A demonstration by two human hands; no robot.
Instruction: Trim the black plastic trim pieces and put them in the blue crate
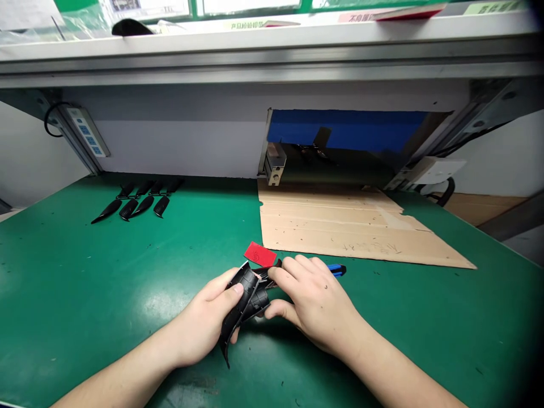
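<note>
My left hand (216, 311) is closed round curved black plastic parts (242, 303), shell-like with ribbed inner faces and a pointed tail hanging down. The thumb presses on the upper piece. From the other side, my right hand (312, 300) grips the right end of these parts, its index finger bent over them and its thumb close below. Behind its knuckles pokes out the blue and black end of a tool (337, 270); whether the hand touches it I cannot tell. Just beyond the parts, a small red rectangular piece (260, 254) lies on the green table.
Several similar black parts (136, 201) lie in a row at the back left. A flat cardboard sheet (340, 226) covers the back right, before an opening in the back panel. Overhead runs a metal-edged shelf (212, 59). A power strip (89, 132) is fixed on the left post.
</note>
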